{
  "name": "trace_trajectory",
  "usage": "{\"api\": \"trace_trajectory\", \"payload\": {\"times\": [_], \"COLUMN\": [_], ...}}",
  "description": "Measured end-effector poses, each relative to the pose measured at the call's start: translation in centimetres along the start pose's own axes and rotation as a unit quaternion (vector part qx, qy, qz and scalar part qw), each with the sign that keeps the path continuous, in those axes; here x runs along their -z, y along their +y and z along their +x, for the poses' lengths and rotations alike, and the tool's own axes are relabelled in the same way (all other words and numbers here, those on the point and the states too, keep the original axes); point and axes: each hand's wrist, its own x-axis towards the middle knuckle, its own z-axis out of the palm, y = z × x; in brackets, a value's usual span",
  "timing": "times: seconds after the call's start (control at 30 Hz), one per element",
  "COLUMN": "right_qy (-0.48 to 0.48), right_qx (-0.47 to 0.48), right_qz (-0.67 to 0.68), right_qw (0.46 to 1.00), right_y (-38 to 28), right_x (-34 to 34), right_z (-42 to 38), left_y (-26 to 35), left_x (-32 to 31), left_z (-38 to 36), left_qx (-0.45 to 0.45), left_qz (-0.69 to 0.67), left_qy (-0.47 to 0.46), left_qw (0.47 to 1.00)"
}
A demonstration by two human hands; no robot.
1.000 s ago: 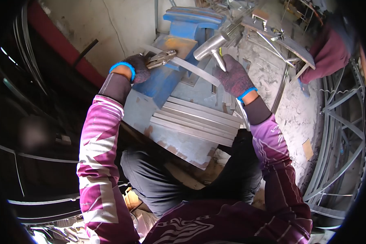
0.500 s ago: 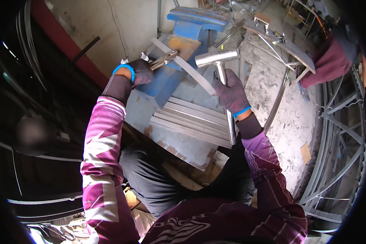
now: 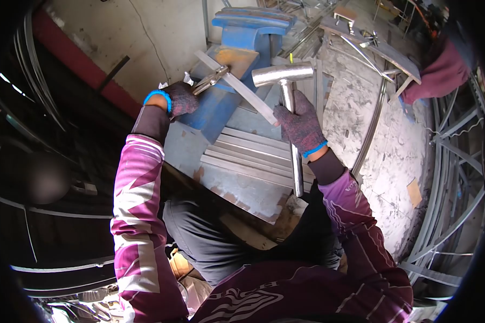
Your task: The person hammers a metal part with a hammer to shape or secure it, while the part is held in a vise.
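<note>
My left hand (image 3: 182, 100), in a dark knitted glove with a blue cuff, is closed around the handles of metal locking pliers (image 3: 210, 81). Their jaws grip a flat metal bar (image 3: 245, 92), which slants over a blue metal vise (image 3: 215, 110). My right hand (image 3: 303, 124), gloved alike, is wrapped round the shiny metal handle of a hammer (image 3: 283, 75), its head pointing away from me. The fingers of that hand are right at the near end of the bar. Below, several flat bars (image 3: 248, 157) lie side by side on a grey steel plate (image 3: 231, 196).
At the upper right stands a small bench (image 3: 385, 59) with metal pieces on it, beside a person's maroon clothing (image 3: 439, 78). Long metal rods (image 3: 369, 134) lie on the floor, and a metal framework (image 3: 442, 210) runs along the right. A wall (image 3: 134, 32) rises behind the vise.
The view has shifted slightly. The hammer's handle has swung a little left at its lower end, and my right fingers have come closer to the bar's near end. My left grip looks the same.
</note>
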Motion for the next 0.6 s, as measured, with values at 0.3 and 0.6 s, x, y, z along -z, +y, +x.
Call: {"api": "trace_trajectory", "payload": {"times": [0.3,0.6], "right_qy": [0.072,-0.156], "right_qx": [0.125,0.180], "right_qz": [-0.291,-0.496], "right_qw": [0.946,0.835], "right_y": [-2.4,-8.9], "right_x": [1.9,-0.9], "right_z": [1.4,10.4], "left_y": [1.8,4.0], "left_x": [0.6,0.9], "left_z": [-0.6,-2.4], "left_qx": [0.065,0.102], "left_qz": [-0.010,0.032], "left_qy": [0.034,0.105], "left_qw": [0.997,0.989]}}
